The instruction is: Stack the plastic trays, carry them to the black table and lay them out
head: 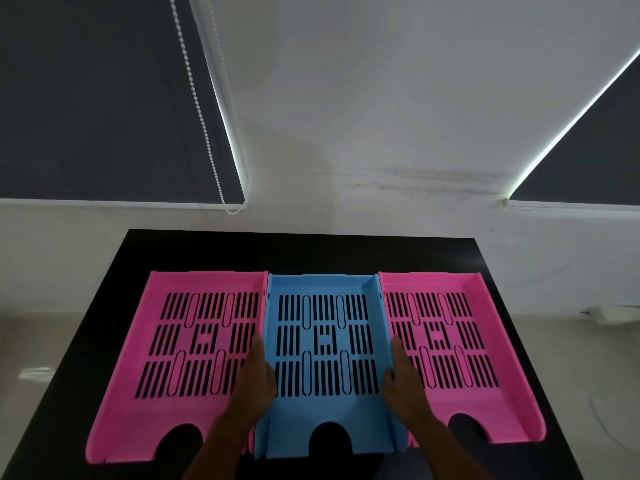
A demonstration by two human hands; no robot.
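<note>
Three slotted plastic trays are seen in a row on the black counter (301, 251): a left pink tray (166, 358) at the lower left of the frame, a blue tray (325, 407) in the lower middle, and a right pink tray (485, 368) at the lower right. The side walls of the blue tray lie against, or perhaps slightly over, the inner walls of the pink ones; which of the two cannot be told.

The main risk is judged to be a disturbance of the neighbours. If the blue tray is pushed or turned while its walls are caught on the pink walls, one pink tray may be dragged out of the row or tilted. The front edges of the trays are close to the near edge of the counter, so a pull toward the person could bring a tray partly over that edge. It is also possible that the blue tray is left resting on a pink rim and not flat.

The left hand (258, 379) is laid along the left wall of the blue tray, and the right hand (403, 379) along its right wall. Both hands are flat, with the fingers pointing away from the person, and the blue tray is held between them at its sides. No closed grasp is seen; the fingers appear extended and kept together, pressing inward on the walls.
</note>
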